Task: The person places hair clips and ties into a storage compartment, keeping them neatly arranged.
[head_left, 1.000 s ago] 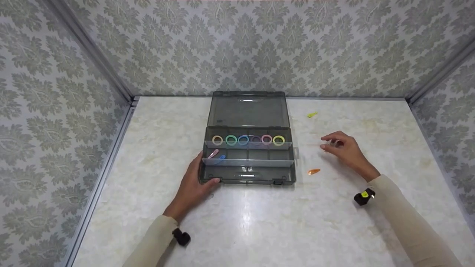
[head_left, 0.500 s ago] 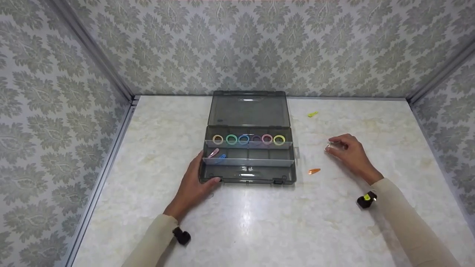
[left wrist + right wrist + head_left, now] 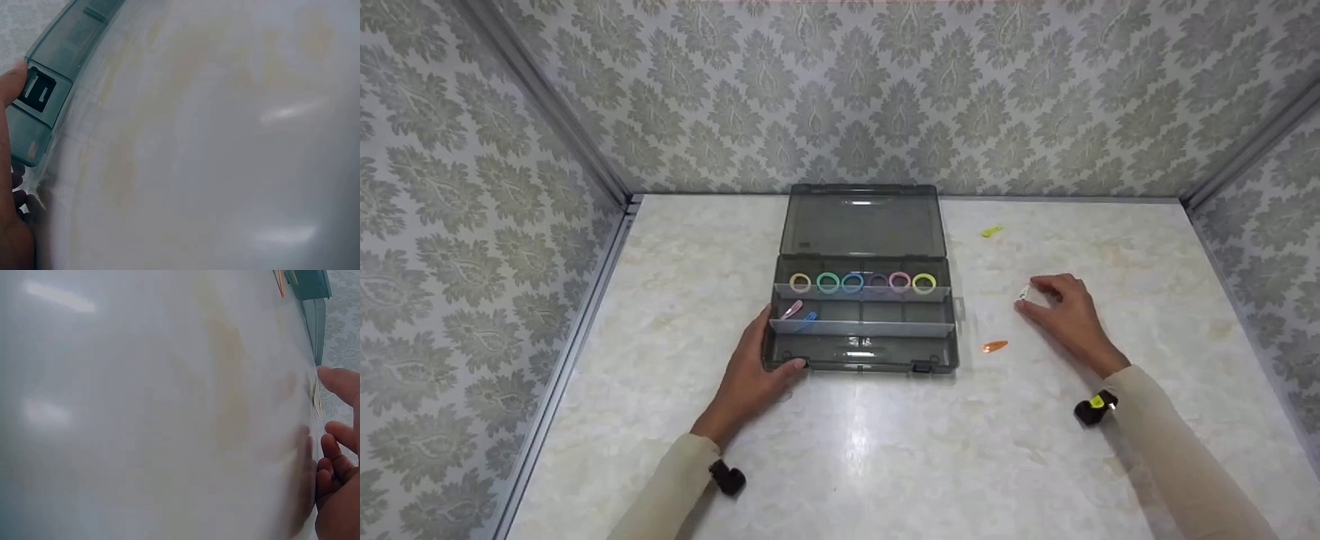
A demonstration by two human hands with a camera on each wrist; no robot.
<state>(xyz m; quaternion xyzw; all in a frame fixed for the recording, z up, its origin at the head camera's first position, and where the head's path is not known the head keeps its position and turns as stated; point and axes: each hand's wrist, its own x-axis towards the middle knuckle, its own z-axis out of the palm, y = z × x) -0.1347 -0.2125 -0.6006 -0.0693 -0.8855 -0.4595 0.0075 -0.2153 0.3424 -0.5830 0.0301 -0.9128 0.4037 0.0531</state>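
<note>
A smoky grey plastic organizer box (image 3: pixel 861 367) lies with its lid raised at the back. My left hand (image 3: pixel 750 371) grips its front left corner, thumb on the front edge near a latch and fingers along the side. Inside, a pink hair clip (image 3: pixel 792 309) and a blue hair clip (image 3: pixel 807 319) lie in the middle row. Right of the box, my right hand (image 3: pixel 1069 315) pinches a small whitish hair clip (image 3: pixel 1024 292) end to end between thumb and index finger, low over the table. In the right wrist view this clip (image 3: pixel 314 398) appears thin and pale.
Several coloured rings, among them a green ring (image 3: pixel 828 283) and a yellow ring (image 3: pixel 924 283), stand in the box's back row. An orange hair clip (image 3: pixel 994 346) and a yellow-green hair clip (image 3: pixel 992 231) lie on the table (image 3: pixel 885 465). Patterned walls enclose the table's back and sides.
My right hand has shifted slightly right and its thumb and index finger have spread, so the whitish clip shows between them. My left hand and the box stay put.
</note>
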